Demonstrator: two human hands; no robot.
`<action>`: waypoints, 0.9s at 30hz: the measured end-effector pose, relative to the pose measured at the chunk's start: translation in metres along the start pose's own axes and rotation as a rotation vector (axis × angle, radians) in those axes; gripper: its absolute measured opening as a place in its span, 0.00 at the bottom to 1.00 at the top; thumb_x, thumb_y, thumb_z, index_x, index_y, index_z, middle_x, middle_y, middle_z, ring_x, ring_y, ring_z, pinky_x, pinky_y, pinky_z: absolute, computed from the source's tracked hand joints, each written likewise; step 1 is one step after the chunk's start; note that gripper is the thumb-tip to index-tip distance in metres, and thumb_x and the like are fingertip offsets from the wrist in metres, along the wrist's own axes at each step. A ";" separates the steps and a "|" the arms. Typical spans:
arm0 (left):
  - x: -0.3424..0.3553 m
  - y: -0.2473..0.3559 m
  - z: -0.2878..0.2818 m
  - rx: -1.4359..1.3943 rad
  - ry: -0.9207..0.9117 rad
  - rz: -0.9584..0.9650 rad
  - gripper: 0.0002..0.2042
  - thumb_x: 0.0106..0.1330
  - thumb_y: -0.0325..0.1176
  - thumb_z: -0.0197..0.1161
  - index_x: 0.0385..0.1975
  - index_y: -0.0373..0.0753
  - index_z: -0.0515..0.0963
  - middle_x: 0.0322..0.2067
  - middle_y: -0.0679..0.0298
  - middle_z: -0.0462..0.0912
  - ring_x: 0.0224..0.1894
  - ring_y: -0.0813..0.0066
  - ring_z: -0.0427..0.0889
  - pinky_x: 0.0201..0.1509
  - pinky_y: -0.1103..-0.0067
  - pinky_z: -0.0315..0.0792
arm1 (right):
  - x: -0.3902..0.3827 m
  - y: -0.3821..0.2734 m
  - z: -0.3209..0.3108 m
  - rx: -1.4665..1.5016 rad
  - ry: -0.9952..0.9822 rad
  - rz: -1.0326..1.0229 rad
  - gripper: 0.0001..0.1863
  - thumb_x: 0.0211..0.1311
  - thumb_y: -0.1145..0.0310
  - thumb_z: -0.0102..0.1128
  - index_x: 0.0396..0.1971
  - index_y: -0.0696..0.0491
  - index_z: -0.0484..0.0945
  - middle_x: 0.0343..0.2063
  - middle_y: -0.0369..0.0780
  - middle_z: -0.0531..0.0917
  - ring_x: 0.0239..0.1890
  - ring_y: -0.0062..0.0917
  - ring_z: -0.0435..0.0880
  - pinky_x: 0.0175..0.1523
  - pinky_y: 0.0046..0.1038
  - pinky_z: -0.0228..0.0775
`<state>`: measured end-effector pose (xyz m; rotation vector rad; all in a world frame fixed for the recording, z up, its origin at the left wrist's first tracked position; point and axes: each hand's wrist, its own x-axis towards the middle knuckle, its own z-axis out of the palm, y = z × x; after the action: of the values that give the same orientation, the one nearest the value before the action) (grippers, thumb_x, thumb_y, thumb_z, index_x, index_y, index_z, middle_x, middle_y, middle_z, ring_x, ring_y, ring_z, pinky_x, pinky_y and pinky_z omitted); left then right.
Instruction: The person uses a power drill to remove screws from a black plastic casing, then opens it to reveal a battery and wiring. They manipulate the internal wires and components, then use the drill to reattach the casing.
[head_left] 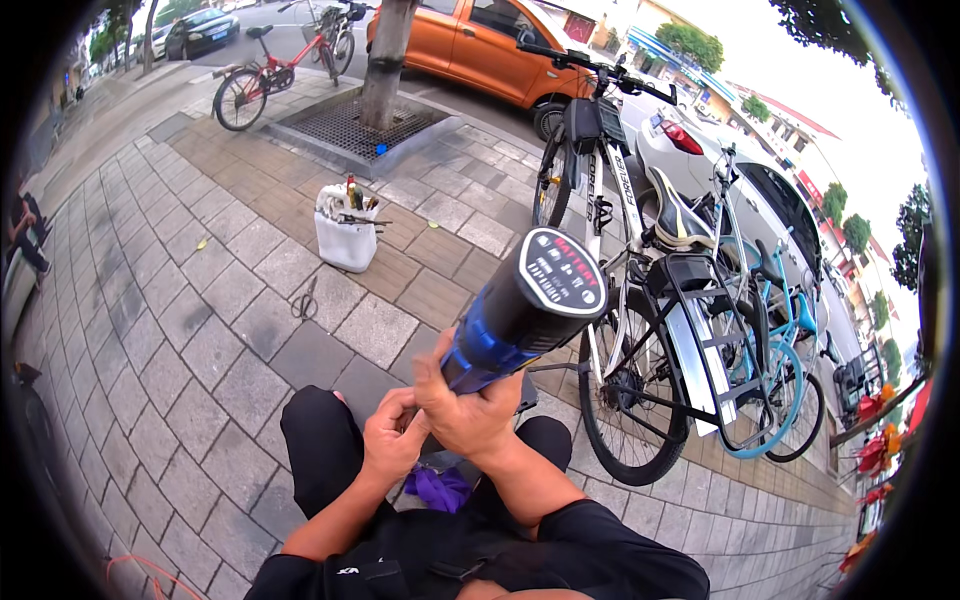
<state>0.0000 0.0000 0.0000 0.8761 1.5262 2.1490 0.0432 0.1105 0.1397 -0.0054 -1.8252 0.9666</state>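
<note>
Upright in front of me, a black and blue cordless power tool [500, 320] points its labelled battery end up toward the camera. My right hand [470, 415] is wrapped round its lower blue part. Close beside it, my left hand [395, 440] is closed with its fingertips pinched together, touching the right hand. Whatever those fingertips may hold is hidden, and so is the tool's lower end. Below the hands, a purple cloth [438, 488] lies between my black-clad legs.
A white plastic container [346, 243] full of tools stands ahead on the paving, with scissors [305, 300] nearer me. A white bicycle [630, 330] and a light blue bicycle [785, 400] are parked to the right. Ahead are a tree trunk [388, 70] and an orange car [470, 50].
</note>
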 end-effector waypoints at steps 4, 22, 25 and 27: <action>0.007 0.005 -0.006 0.086 -0.049 0.035 0.08 0.73 0.25 0.68 0.48 0.33 0.82 0.43 0.71 0.78 0.37 0.90 0.72 0.36 0.88 0.65 | 0.005 -0.001 0.000 0.068 0.045 -0.030 0.26 0.59 0.69 0.79 0.47 0.63 0.69 0.29 0.39 0.84 0.25 0.23 0.84 0.31 0.27 0.76; 0.024 0.020 -0.009 0.302 -0.182 0.093 0.09 0.73 0.27 0.67 0.50 0.36 0.85 0.45 0.63 0.85 0.48 0.77 0.83 0.50 0.79 0.76 | 0.006 0.003 -0.008 0.391 0.234 0.218 0.21 0.70 0.73 0.66 0.55 0.59 0.67 0.34 0.40 0.81 0.27 0.21 0.82 0.35 0.24 0.77; 0.023 0.022 -0.011 0.261 -0.200 0.130 0.09 0.73 0.27 0.67 0.50 0.35 0.85 0.47 0.62 0.85 0.50 0.72 0.83 0.56 0.77 0.76 | 0.008 -0.005 -0.007 0.397 0.224 0.207 0.25 0.71 0.71 0.65 0.61 0.61 0.63 0.36 0.41 0.80 0.26 0.22 0.81 0.36 0.25 0.77; 0.024 0.022 -0.015 0.268 -0.210 0.169 0.09 0.73 0.27 0.67 0.50 0.36 0.85 0.47 0.61 0.85 0.51 0.71 0.84 0.56 0.76 0.76 | 0.007 -0.003 -0.010 0.405 0.171 0.223 0.30 0.70 0.68 0.67 0.63 0.62 0.61 0.36 0.42 0.80 0.26 0.23 0.81 0.38 0.26 0.77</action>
<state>-0.0262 -0.0042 0.0240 1.3183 1.7062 1.9129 0.0494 0.1174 0.1485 -0.0414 -1.4687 1.4359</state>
